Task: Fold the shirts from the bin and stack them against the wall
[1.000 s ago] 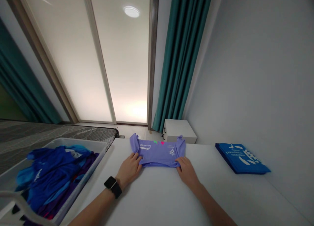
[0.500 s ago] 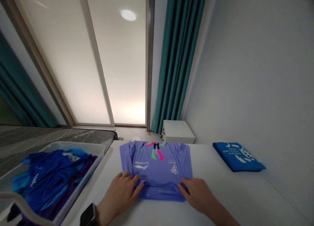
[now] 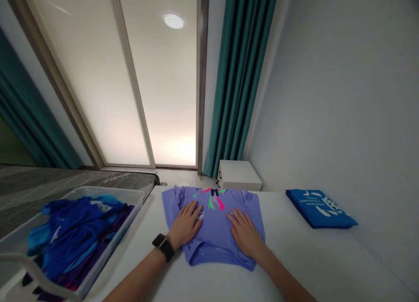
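Under both hands: a purple shirt (image 3: 212, 232), spread on the white worktop (image 3: 288, 254), with wrinkled sleeves outward of each hand. Palm down on the shirt: left hand (image 3: 186, 224), open, with fingers extended and slightly spread, beside a partly covered white print. Also palm down and open: right hand (image 3: 245, 233), with fingers angled toward the collar. Beyond the fingertips: the collar (image 3: 214, 192), with pink and green markings below. On the near side of both hands: the curved hem (image 3: 222, 259). On the left wrist: a black watch (image 3: 163, 246). Left of the left hand: a pale basket (image 3: 140, 201) containing rumpled blue and purple garments (image 3: 75, 234). Right of the right hand, well apart: a folded blue garment (image 3: 322, 209) with white print.
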`<state>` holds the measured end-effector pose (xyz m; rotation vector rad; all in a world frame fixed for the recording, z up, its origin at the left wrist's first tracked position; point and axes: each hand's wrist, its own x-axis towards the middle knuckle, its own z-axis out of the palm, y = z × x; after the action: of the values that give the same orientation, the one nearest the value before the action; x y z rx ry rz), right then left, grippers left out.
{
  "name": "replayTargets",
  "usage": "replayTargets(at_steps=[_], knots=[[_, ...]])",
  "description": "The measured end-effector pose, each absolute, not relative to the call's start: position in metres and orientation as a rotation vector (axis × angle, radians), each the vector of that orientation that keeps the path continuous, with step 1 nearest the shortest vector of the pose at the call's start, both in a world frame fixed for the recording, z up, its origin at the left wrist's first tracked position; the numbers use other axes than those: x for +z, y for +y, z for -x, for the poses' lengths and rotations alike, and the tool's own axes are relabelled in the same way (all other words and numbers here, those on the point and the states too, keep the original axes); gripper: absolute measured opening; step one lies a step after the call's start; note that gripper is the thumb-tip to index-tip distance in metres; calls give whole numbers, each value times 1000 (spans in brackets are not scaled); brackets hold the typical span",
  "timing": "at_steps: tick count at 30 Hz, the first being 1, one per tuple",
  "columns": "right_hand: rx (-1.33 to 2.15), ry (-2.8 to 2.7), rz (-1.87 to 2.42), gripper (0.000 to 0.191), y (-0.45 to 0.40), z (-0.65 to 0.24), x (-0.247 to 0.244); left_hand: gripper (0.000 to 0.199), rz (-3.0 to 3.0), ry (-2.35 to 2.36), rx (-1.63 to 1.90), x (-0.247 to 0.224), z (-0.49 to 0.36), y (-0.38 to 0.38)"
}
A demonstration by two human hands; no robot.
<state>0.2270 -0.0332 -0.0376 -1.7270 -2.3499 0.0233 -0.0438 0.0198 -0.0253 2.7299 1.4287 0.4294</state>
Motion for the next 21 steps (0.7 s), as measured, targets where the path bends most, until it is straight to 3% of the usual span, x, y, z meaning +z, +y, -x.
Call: replayTargets(at_steps=[9,21], knots=[[-20,-2089,2171,54,-56,-283,-42,54,-2615,1550,334,-25,1,20],[197,-2476,1649,57,-42,-206,-25,59,-2461,1871,256,-22,78,-9]])
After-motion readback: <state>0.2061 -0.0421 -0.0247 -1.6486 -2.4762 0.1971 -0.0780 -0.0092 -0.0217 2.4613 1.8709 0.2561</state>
